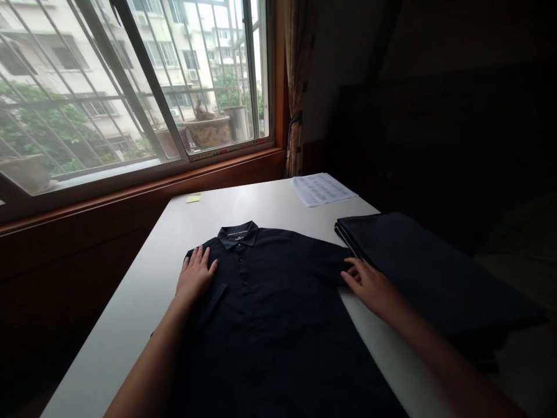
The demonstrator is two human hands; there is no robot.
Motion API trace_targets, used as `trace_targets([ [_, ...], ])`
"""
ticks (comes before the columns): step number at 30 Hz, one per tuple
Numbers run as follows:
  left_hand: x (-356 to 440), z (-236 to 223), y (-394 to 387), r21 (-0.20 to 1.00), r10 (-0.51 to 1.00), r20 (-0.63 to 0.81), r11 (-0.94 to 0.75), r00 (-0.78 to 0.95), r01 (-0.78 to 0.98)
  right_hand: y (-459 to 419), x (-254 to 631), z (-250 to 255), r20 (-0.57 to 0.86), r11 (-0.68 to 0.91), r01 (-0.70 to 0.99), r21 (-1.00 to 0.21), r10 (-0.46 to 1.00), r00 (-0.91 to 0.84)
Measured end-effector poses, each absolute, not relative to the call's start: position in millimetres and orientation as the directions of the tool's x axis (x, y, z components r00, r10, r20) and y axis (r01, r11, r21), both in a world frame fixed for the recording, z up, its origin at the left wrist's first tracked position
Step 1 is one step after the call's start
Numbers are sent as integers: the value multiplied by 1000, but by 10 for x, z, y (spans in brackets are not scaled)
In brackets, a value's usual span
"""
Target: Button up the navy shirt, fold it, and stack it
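While the left hand (198, 271) lies flat with its fingers slightly apart on one shoulder of a dark shirt (274, 290), the right hand (364, 283) is at the end of the opposite sleeve (328, 264), its fingers bent; whether they pinch the cloth I cannot tell. The shirt is spread front up on the white bench (145, 278), between the two hands and on toward the person below them. Its collar (249, 237) points away, just beyond and to the right of the left hand, and the button placket (241, 268) runs down from it, nearer the left hand than the right. A folded sleeve edge (213, 306) shows just right of the left wrist. Immediately to the right of the right hand lies a large dark flat item (426, 255), with layered edges on the side near the fingers. Well beyond the right hand are printed sheets (324, 189); well beyond the left, a yellow note (194, 198) sits by the bench's far edge, with a barred window (209, 69) behind it.
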State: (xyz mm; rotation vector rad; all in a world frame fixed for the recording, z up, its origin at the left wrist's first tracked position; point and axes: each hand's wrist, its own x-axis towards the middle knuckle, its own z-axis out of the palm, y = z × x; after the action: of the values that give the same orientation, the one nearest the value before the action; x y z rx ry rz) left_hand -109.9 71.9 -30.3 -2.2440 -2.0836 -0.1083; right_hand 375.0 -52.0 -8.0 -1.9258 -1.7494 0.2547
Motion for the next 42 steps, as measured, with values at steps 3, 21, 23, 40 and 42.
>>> trace_targets([
  [3,-1095,-294,710,-12,991,105,-78,79,997,-446,3741,-128,185,-30,768,-639,964,191],
  [21,-1094,-308,706,17,989,130,-72,69,997,492,3661,155,62,-124,992,7,990,123],
  [23,-1091,-306,707,22,989,130,-70,67,997,591,3684,148,12,-152,988,13,988,152],
  [40,-1079,-301,696,78,989,135,-66,55,995,469,4061,505,-81,-84,869,-488,995,50],
  [42,-1083,-293,688,87,989,138,-69,57,994,507,4007,563,1,-93,754,-651,992,122],
])
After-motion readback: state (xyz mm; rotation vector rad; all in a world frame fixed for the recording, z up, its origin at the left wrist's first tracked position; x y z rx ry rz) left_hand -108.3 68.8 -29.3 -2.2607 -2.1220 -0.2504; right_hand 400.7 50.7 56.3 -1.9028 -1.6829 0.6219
